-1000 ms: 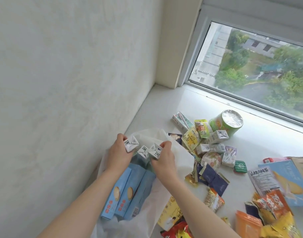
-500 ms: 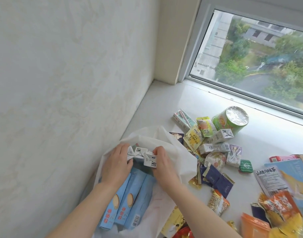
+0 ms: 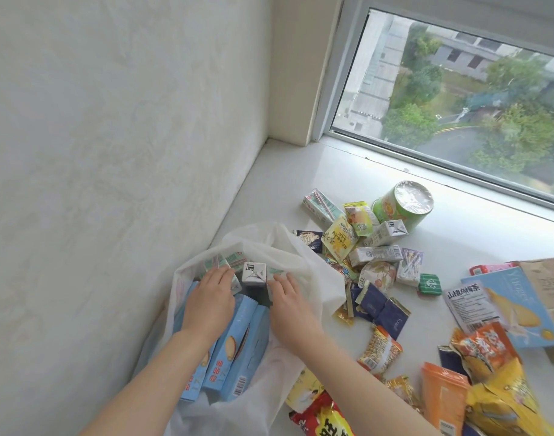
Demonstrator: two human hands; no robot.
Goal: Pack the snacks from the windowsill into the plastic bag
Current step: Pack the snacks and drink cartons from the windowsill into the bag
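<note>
A white plastic bag (image 3: 304, 262) lies open on the windowsill (image 3: 300, 180) against the left wall. Inside it lie three light-blue biscuit boxes (image 3: 234, 350) and several small drink cartons; one carton (image 3: 254, 273) stands upright between my hands. My left hand (image 3: 210, 298) is in the bag, its straight fingers resting on a carton by the bag's left side. My right hand (image 3: 286, 298) is in there too, and its fingertips touch a carton half hidden under the bag's rim.
Loose snacks cover the sill right of the bag: a green foil-lidded cup (image 3: 404, 206), more drink cartons (image 3: 385, 235), dark blue packets (image 3: 382, 309), a large blue box (image 3: 514, 306), orange and yellow bags (image 3: 483, 344). The window frame (image 3: 458, 174) runs along the back.
Both hands carried the small cartons down from above the bag into it. The fingers have loosened from pinching to lying flat, and one carton now stands free between them.
</note>
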